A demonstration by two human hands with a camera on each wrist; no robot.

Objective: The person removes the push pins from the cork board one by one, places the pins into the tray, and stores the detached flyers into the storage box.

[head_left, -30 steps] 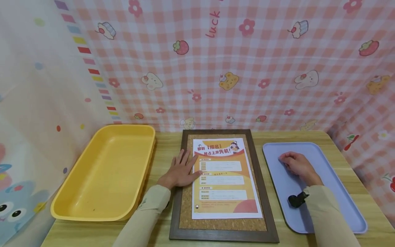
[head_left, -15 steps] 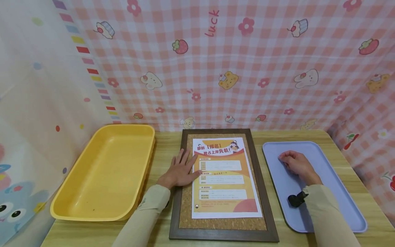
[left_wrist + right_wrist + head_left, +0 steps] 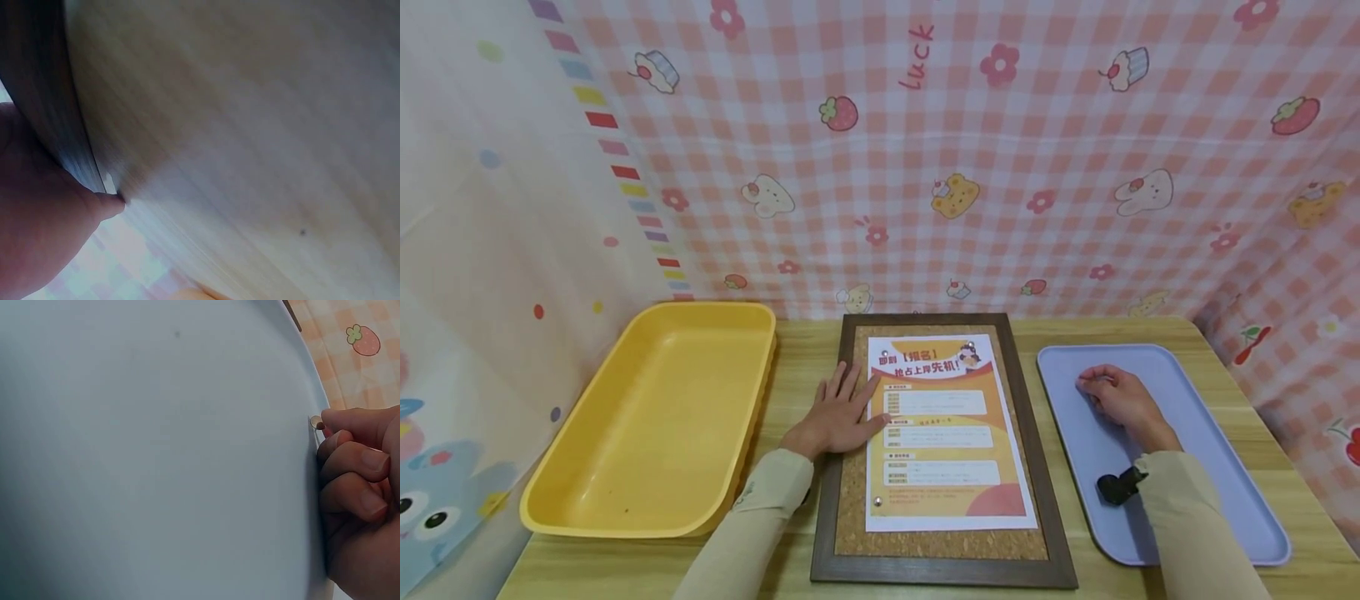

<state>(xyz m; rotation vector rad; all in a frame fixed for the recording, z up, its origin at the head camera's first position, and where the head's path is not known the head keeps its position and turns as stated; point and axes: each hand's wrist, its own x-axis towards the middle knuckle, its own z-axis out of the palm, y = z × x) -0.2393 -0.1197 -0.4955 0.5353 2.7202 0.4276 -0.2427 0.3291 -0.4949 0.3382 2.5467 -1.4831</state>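
Observation:
My left hand rests with spread fingers on the left side of a brown-framed cork board, its thumb and index fingertip on the edge of a printed sheet. Round-headed thumbtacks show at the sheet's upper left, upper right and lower left. Over the lilac tray, my right hand has its fingers curled. In the right wrist view, thumb and index finger pinch a small metal thumbtack, its round head showing at the fingertips, close over the tray.
A deep yellow basin stands left of the board on the wood-grain table. Pink checked cloth hangs behind the table and down its right side. A black wrist camera sits below the right wrist, over the tray.

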